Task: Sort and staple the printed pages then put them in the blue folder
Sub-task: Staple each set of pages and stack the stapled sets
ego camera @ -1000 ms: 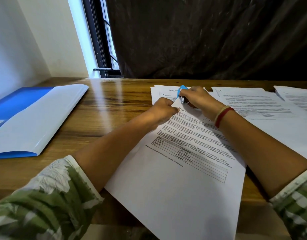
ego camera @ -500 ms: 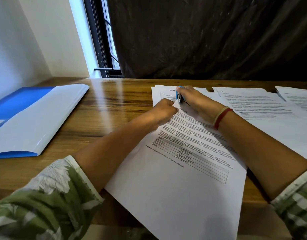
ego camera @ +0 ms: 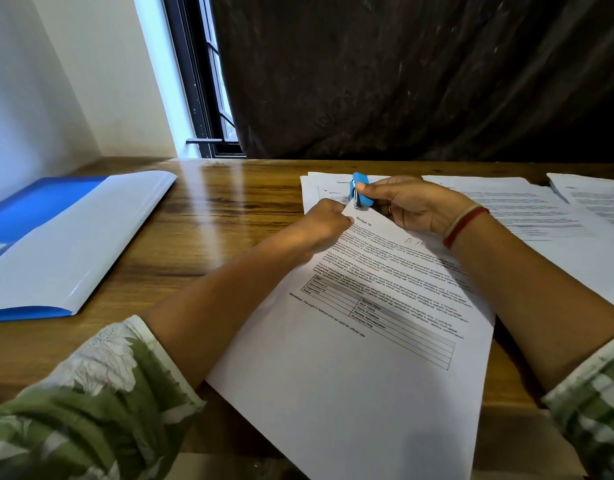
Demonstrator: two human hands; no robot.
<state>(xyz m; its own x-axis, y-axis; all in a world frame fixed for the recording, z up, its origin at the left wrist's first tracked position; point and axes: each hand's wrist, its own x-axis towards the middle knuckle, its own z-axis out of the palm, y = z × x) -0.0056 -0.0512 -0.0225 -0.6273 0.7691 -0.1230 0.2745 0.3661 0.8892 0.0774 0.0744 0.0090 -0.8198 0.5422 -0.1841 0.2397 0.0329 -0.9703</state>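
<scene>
A set of printed pages (ego camera: 361, 358) headed "Section 10" lies slanted on the wooden table in front of me. My left hand (ego camera: 324, 225) pinches its top left corner. My right hand (ego camera: 414, 206) grips a small blue stapler (ego camera: 360, 192), whose jaws sit at that same corner. More printed pages lie behind the hands (ego camera: 319, 188) and to the right (ego camera: 527, 216). The blue folder (ego camera: 56, 237) lies open at the left of the table, its pale inner flap facing up.
A further paper stack (ego camera: 596, 199) sits at the far right edge. A dark curtain (ego camera: 419, 81) hangs behind the table, with a window frame (ego camera: 201, 98) and white wall at the back left. Bare wood (ego camera: 229, 209) separates folder and pages.
My right hand pressed the stapler down on the corner half a second ago; now the stapler is raised slightly and more of it shows. My left hand still holds the corner.
</scene>
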